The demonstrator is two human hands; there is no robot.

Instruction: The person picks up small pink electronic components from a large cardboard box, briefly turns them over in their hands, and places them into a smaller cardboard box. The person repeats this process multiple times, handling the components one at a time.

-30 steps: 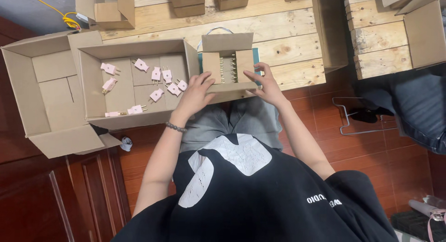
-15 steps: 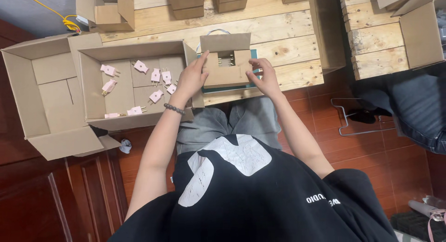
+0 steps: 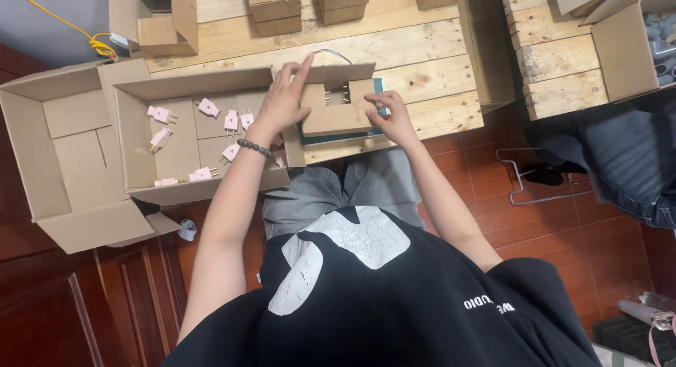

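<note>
A small cardboard box [image 3: 339, 112] lies on the front edge of a wooden table [image 3: 415, 50], over a teal pad [image 3: 331, 137]. Through a gap between its flaps I see brass plug pins [image 3: 336, 95]. My left hand [image 3: 283, 99] presses flat on the box's left flaps, fingers pointing away from me. Gripping the box's right edge is my right hand [image 3: 389, 117], with the fingers curled on it. To the left stands a larger open carton [image 3: 134, 138] with several pink plugs [image 3: 231, 120] scattered on its bottom.
An empty open carton [image 3: 63, 156] sits at the far left. Several small closed cardboard boxes [image 3: 271, 6] line the table's far side. Another person in dark clothes [image 3: 634, 163] sits at the right by a box of grey parts [image 3: 637, 46]. A yellow cable [image 3: 70, 22] runs at top left.
The small box's flaps have been folded down from open to nearly closed. My left hand moved up onto the left flaps; my right hand stayed at the right edge.
</note>
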